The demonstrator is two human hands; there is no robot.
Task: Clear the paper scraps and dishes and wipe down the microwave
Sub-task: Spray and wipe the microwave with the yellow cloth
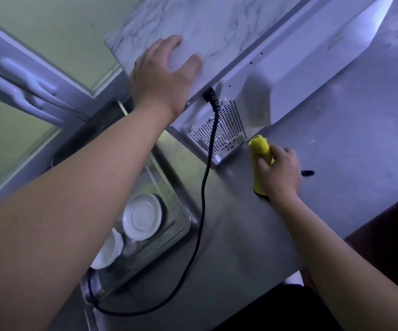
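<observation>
The white microwave (pixel 288 60) stands on the steel counter with its vented back panel facing me and a marble-patterned sheet on its top. My left hand (pixel 162 72) lies flat on the near top corner, fingers spread on the marble surface. My right hand (pixel 279 173) grips a rolled yellow cloth (pixel 260 149) on the counter, its tip touching the microwave's lower back corner. White dishes (pixel 142 216) lie in the sink at lower left.
A black power cord (pixel 205 177) runs from the microwave's back down across the counter and the sink (pixel 186 218) edge. A black pen (pixel 309 173) lies on the steel counter (pixel 350 163) just right of my right hand. Window frames with white handles (pixel 21 84) stand at left.
</observation>
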